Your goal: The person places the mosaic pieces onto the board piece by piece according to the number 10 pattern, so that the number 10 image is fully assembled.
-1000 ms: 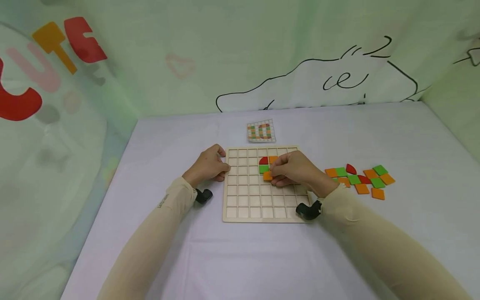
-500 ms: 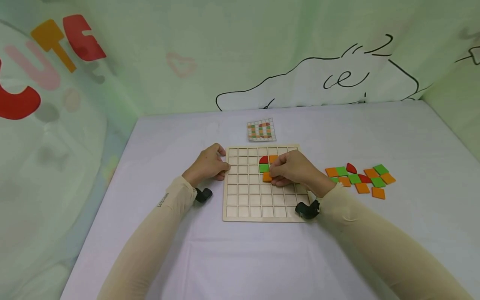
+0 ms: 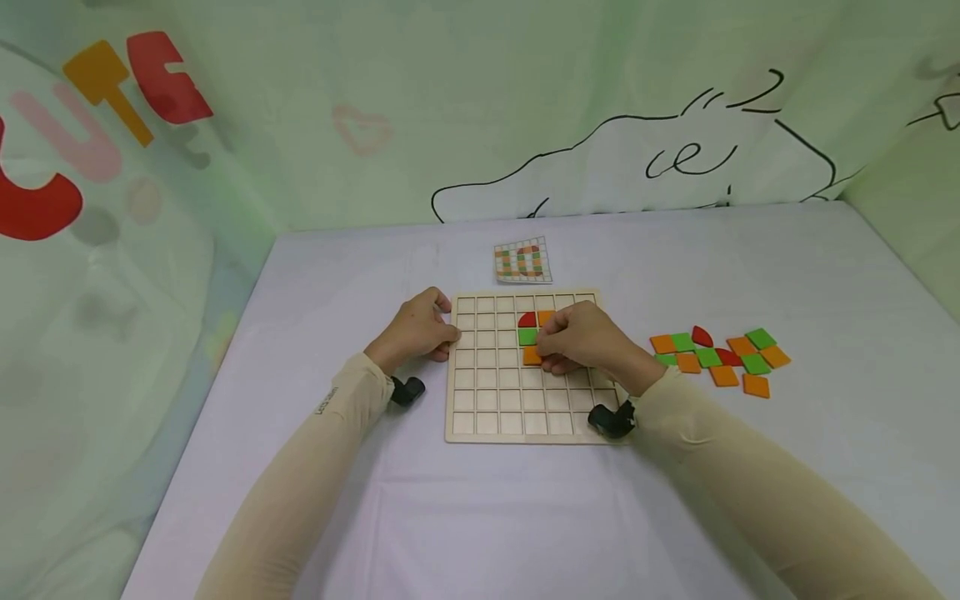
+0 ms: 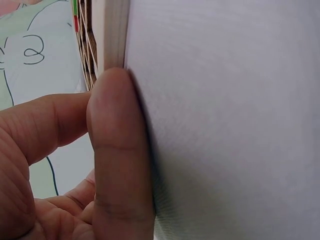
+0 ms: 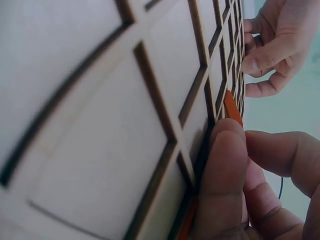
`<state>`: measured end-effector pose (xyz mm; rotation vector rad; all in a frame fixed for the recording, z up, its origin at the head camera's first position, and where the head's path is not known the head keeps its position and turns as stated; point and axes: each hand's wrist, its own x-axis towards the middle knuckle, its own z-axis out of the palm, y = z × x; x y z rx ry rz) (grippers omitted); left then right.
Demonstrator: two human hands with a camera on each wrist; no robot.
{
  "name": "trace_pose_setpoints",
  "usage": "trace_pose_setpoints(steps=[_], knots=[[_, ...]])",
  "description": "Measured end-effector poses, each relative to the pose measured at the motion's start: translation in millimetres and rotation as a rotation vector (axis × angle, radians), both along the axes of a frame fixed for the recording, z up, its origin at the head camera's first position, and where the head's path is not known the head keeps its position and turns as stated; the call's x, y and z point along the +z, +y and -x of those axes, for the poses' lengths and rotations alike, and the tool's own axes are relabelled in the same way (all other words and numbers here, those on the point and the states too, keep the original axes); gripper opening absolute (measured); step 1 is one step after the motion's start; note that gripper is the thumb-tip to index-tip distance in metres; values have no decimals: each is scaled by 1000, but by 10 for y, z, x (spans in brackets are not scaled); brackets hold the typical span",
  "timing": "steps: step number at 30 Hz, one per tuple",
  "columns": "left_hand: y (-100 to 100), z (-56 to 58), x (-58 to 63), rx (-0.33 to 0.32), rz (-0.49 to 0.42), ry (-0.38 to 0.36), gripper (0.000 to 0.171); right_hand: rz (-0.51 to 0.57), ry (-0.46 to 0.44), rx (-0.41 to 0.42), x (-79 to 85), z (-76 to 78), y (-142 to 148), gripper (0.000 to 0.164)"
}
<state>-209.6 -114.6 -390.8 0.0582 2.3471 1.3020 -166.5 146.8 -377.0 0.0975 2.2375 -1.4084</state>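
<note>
A pale wooden grid board [image 3: 486, 423] lies flat on the table. My right hand [image 3: 588, 337] is over it, pinching an orange square tile [image 3: 532, 356] between thumb and fingers, just below a seated green tile [image 3: 528, 337]. In the right wrist view the orange tile [image 5: 233, 109] sticks out past the fingertips, close to the grid. Above the green tile sit a red quarter-round tile [image 3: 527, 320] and another orange tile [image 3: 546, 317], partly covered by the hand. My left hand [image 3: 420, 327] holds the board's left edge; in the left wrist view its thumb [image 4: 120, 145] lies against the board's side [image 4: 115, 40].
A small printed pattern card [image 3: 522, 261] lies behind the board. Several loose orange, green and red tiles [image 3: 708, 357] are spread right of the board. White cloth [image 3: 465, 517] covers the table, and a patterned curtain [image 3: 487, 100] hangs behind it.
My right hand has shifted slightly left and toward me, bringing the orange tile nearly in line under the green one. The left hand stays at the board's edge.
</note>
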Motion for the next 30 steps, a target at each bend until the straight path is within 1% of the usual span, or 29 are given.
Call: trace_pose_setpoints(steps=[16,21,24,27,30], knots=[[10,-1,2,4,0,6,41,8,10,-6,6,-19,-4,14],[11,-3,-3,-1,3,3,41,38,14,-3,6,-39,14,14],[11,-3,-12,-1,2,0,40,65,30,8,23,-62,70,16],[13,-3,-17,1,1,-3,40,66,47,0,64,-81,187,20],[8,-4,-7,3,9,-1,40,24,56,-45,118,-90,355,24]])
